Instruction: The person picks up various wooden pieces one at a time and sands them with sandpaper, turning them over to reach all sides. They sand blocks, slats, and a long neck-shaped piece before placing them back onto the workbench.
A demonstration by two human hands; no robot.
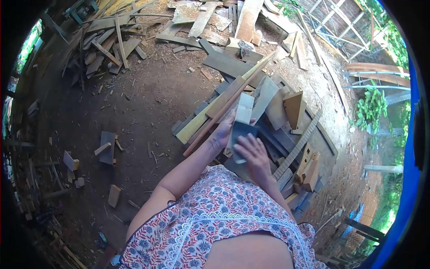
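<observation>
My left hand [224, 130] is closed around a pale wooden block [244, 107], which it holds tilted above a cluttered workbench. Against the block's near part lies a dark grey sheet of sandpaper [245, 131]. The fingers of my right hand [254, 154] press on this sheet from above; they are slightly blurred, and its thumb is hidden. To the right on the bench are a long wooden ruler-like strip [299, 143] and several small cut wood pieces [310, 172]. Long planks [215, 107] lie just beyond my left hand.
Scrap wood [107, 49] is heaped at the far left, with more boards [201, 20] at the back. A small wooden stool-like piece [107, 147] and loose blocks [114, 195] lie on the dirt floor [148, 103]. A blue tarp [410, 166] hangs along the right edge.
</observation>
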